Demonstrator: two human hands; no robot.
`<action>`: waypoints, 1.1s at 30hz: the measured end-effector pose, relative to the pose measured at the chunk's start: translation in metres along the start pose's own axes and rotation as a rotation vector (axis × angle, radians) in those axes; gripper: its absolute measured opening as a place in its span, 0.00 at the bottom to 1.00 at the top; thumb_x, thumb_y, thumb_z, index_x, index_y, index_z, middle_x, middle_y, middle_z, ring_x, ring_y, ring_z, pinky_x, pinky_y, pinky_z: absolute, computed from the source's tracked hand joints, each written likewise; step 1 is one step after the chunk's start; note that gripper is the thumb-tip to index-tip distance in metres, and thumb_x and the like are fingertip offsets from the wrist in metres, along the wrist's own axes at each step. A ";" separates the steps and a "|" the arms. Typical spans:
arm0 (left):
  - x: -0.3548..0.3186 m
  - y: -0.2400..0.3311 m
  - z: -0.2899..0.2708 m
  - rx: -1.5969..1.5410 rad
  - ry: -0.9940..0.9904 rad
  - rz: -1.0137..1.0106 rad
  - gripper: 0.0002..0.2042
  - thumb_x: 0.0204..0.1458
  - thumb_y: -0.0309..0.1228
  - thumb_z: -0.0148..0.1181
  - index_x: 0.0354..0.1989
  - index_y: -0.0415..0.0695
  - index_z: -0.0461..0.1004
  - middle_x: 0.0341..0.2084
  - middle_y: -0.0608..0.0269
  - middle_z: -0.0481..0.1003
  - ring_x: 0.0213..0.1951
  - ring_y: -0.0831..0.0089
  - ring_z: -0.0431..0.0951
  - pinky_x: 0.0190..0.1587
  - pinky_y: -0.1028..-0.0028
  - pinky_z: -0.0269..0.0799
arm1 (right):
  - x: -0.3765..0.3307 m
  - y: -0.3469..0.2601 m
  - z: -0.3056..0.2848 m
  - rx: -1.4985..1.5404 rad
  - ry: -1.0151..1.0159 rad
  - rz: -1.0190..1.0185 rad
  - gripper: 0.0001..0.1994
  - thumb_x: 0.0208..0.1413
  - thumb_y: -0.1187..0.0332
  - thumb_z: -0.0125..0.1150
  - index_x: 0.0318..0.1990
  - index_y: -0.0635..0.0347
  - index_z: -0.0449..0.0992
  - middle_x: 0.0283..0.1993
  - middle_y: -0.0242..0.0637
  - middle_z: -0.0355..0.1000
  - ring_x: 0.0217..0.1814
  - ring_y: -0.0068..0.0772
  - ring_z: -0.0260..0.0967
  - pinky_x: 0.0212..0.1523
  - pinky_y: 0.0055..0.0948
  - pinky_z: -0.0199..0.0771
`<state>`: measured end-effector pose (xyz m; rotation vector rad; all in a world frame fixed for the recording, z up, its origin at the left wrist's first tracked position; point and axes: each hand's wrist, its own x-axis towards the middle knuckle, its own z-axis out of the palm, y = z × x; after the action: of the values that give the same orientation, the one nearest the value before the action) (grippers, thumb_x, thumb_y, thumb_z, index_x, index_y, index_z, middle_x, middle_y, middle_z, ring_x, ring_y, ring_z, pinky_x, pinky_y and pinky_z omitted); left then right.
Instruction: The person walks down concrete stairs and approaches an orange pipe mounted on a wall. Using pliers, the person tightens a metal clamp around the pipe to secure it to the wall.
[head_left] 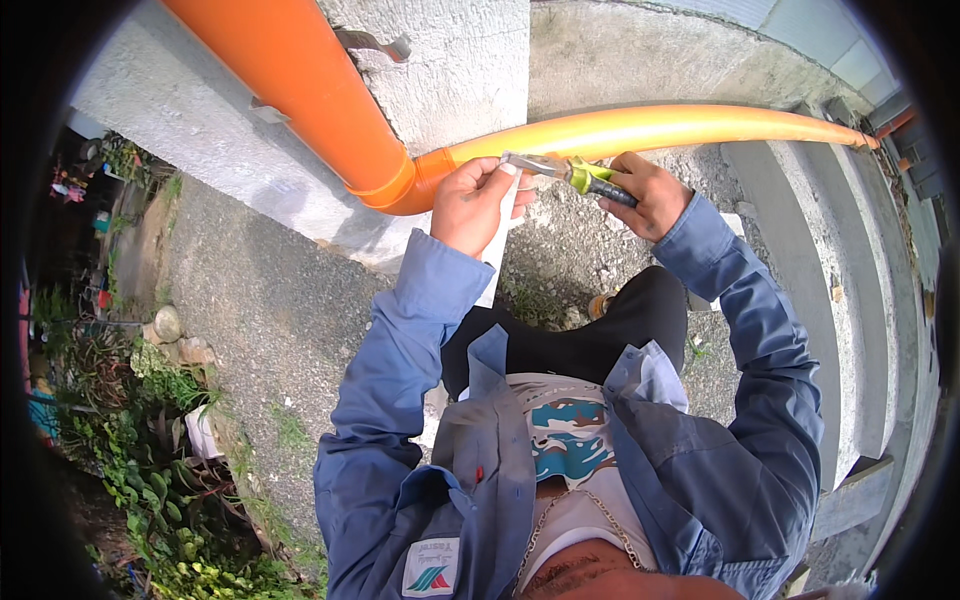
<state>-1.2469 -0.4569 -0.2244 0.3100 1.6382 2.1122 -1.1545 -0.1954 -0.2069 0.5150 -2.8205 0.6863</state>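
Note:
My left hand pinches the upper end of a long, pale, flat strip between thumb and fingers. The strip hangs down past my left cuff, and its material is hard to tell. In my right hand is a pair of pliers with green and black handles. Their metal jaws point left and meet the strip's top end at my left thumb; whether they grip it is unclear. Just beyond both hands, an orange pipe elbow joins a thick sloping orange pipe to a long lighter orange pipe.
A bent metal bracket sticks out from the concrete wall beside the thick pipe. Concrete steps rise on the right. Plants and stones edge the rough ground at left.

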 end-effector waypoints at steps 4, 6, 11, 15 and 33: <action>0.002 0.005 0.001 -0.042 0.031 -0.060 0.11 0.66 0.29 0.56 0.48 0.33 0.74 0.38 0.53 0.82 0.37 0.68 0.85 0.39 0.72 0.81 | 0.005 0.004 0.002 -0.190 0.101 -0.078 0.14 0.50 0.70 0.72 0.44 0.62 0.80 0.47 0.47 0.71 0.44 0.52 0.74 0.47 0.46 0.76; 0.003 0.009 0.001 -0.098 0.045 -0.117 0.11 0.66 0.29 0.56 0.49 0.33 0.74 0.39 0.52 0.81 0.38 0.67 0.85 0.39 0.71 0.81 | 0.008 0.005 0.000 -0.316 0.126 -0.105 0.15 0.47 0.71 0.71 0.44 0.60 0.81 0.48 0.45 0.71 0.46 0.50 0.73 0.49 0.46 0.76; 0.001 0.026 -0.006 -0.126 -0.053 -0.232 0.15 0.68 0.28 0.51 0.57 0.31 0.69 0.50 0.45 0.79 0.51 0.58 0.82 0.52 0.65 0.81 | 0.020 0.012 -0.007 -0.562 0.178 -0.190 0.13 0.45 0.73 0.66 0.41 0.57 0.81 0.50 0.43 0.70 0.50 0.45 0.70 0.51 0.43 0.72; 0.003 0.036 -0.007 -0.132 -0.098 -0.257 0.16 0.68 0.26 0.47 0.59 0.27 0.67 0.53 0.43 0.77 0.53 0.56 0.81 0.54 0.64 0.81 | 0.027 0.016 -0.017 -0.727 0.240 -0.303 0.12 0.47 0.72 0.61 0.42 0.55 0.80 0.51 0.43 0.69 0.51 0.44 0.69 0.50 0.43 0.71; 0.015 0.060 -0.011 -0.194 -0.186 -0.262 0.19 0.68 0.24 0.42 0.62 0.22 0.60 0.59 0.38 0.70 0.61 0.56 0.75 0.60 0.67 0.79 | 0.040 -0.023 -0.060 -1.137 0.368 -0.437 0.12 0.51 0.63 0.60 0.42 0.53 0.79 0.56 0.38 0.64 0.54 0.39 0.66 0.53 0.42 0.67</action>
<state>-1.2769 -0.4711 -0.1714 0.2100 1.2824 1.9603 -1.1761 -0.1973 -0.1346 0.6198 -2.1360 -0.7888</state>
